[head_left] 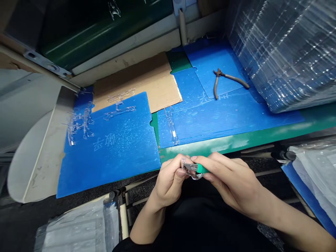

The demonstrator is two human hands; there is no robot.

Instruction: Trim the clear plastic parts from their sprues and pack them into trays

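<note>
Left hand [169, 182] pinches a clear plastic piece [194, 176]; right hand [231, 182] grips a green-handled tool [202, 169].
Fingers hide most of both; beyond the hands, pliers [228, 78] lie on a blue sheet [207, 63].

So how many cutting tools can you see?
2: grey-handled pliers lying on the blue plastic sheet, and a green-handled cutter held between the left hand and right hand. Others may be hidden.
</note>
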